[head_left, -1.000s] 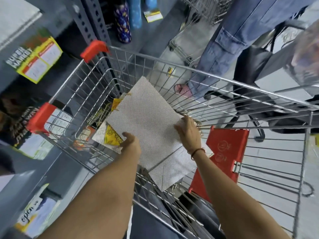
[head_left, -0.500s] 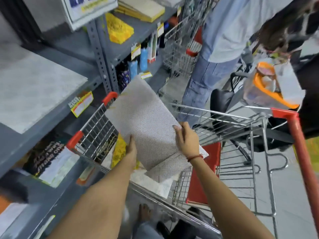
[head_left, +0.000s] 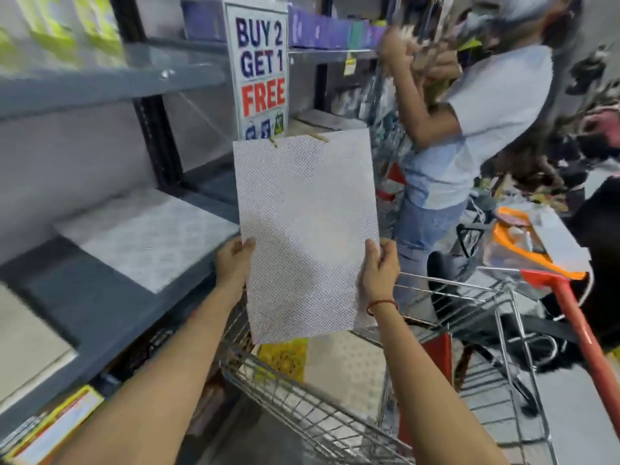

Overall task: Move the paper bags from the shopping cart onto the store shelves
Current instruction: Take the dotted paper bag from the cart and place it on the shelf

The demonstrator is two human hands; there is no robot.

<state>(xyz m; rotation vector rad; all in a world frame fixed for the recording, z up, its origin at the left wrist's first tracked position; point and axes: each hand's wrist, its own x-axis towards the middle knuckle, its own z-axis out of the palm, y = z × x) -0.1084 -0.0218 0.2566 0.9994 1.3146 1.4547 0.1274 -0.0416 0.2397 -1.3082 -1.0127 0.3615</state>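
I hold a flat white dotted paper bag upright in front of me, above the wire shopping cart. My left hand grips its left edge and my right hand grips its right edge. Its twine handles show at the top edge. More bags lie in the cart below: a yellow patterned bag and another white dotted bag. On the grey shelf to my left a stack of similar white bags lies flat.
A "BUY 2 GET 1 FREE" sign hangs on the shelving behind the bag. Another person in a light shirt and jeans stands close at the right, working at the shelves. The cart's red handle runs at the right.
Both hands have lifted the white dotted bag out of the cart and turned it upright at shelf height. My view has risen from the cart toward the shelves.
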